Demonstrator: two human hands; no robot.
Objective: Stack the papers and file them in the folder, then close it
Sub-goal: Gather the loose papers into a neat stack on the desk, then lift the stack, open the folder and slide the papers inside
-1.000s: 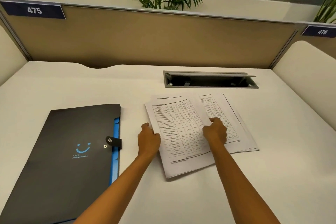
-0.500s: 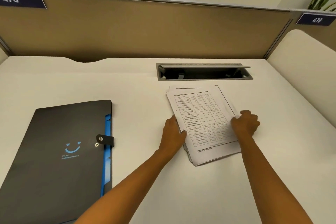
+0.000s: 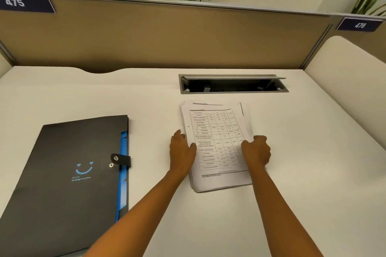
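A stack of printed papers (image 3: pixel 217 131) with tables lies flat on the white desk (image 3: pixel 313 173), roughly squared, a few sheet edges still peeking out at the top and bottom. My left hand (image 3: pixel 182 152) presses against the stack's left edge with the thumb on the top sheet. My right hand (image 3: pixel 256 151) holds the right edge, its fingers curled over it. A dark grey folder (image 3: pixel 62 173) with a blue smiley logo lies shut to the left, with its snap strap (image 3: pixel 121 159) over the blue inner edge.
A grey cable slot (image 3: pixel 232 84) with its lid raised is set into the desk just behind the papers. A tan partition (image 3: pixel 167 37) closes the back, and a white side panel (image 3: pixel 351 81) stands on the right. Plants sit beyond the partition.
The fanned sheets have been pushed together into one stack. Both hands moved from on top of the papers to its two side edges and closed inward.
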